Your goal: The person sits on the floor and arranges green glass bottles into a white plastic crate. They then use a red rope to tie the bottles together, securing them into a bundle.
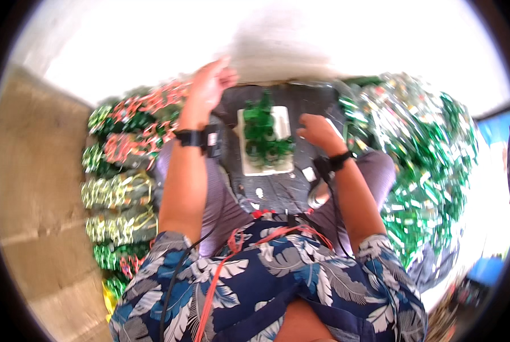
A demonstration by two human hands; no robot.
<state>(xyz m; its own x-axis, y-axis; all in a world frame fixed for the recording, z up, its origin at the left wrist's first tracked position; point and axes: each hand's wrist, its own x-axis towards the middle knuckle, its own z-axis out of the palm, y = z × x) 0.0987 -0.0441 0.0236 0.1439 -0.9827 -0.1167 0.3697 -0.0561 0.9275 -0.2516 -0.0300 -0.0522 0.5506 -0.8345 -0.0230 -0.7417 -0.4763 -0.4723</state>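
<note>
My left hand [211,85] is raised at the upper left of the black floor cover, its fingers curled. Blur hides whether anything thin is between them. My right hand [321,131] is loosely closed, just right of a white board [283,122]. A pale edge shows along its outer side; I cannot tell what it is. On the board, between my two hands and touching neither, lies a cluster of shiny green plastic pieces [261,130]. Each wrist wears a black band with a small device.
Bundles of green and yellowish plastic pieces [114,190], some tied with pink-red strips [122,147], are stacked at left beside a brown wall [41,184]. A large heap of green and clear plastic [428,171] rises at right. White scraps [309,174] lie on the black floor cover [272,192].
</note>
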